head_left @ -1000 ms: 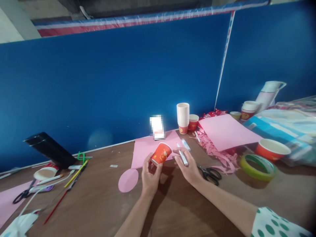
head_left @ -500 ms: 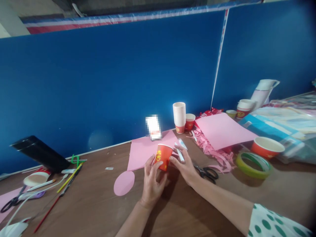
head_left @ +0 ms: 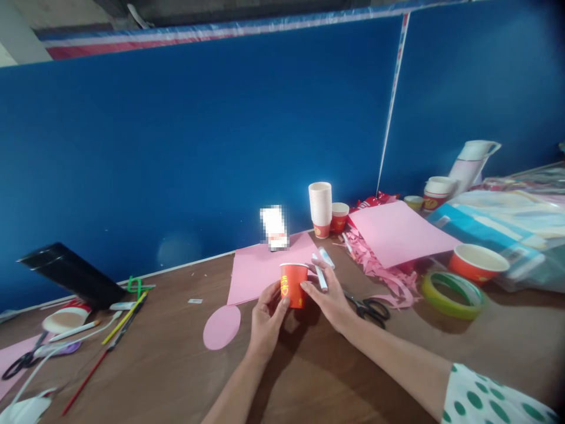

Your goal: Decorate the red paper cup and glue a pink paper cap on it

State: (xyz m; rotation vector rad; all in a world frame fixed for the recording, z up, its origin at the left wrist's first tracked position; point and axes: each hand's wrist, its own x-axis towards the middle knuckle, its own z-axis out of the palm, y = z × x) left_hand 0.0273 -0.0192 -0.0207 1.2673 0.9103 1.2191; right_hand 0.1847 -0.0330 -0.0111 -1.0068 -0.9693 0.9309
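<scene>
A red paper cup [head_left: 295, 286] with yellow lettering is upright between my hands. My left hand [head_left: 268, 318] grips its left side, thumb at the front. My right hand [head_left: 325, 297] touches the cup's right side with its thumb and also holds a white marker [head_left: 320, 275] between its fingers. Behind the cup lies a pink sheet [head_left: 251, 268], with a pink paper circle [head_left: 222, 327] to the left of my left hand. Black scissors [head_left: 373, 310] lie just beyond my right wrist.
Stacked white cups [head_left: 320, 203] stand near the blue partition [head_left: 198, 129]. At right are pink shreds [head_left: 382, 272], green tape [head_left: 454, 297], another red cup [head_left: 477, 268] and plastic bags [head_left: 521, 229]. A black case [head_left: 73, 274], pencils and a cable are at left.
The cup has gone from tilted to upright and sits slightly lower. My left hand has shifted a little left, its fingers moving round the cup's side. My right hand has barely moved.
</scene>
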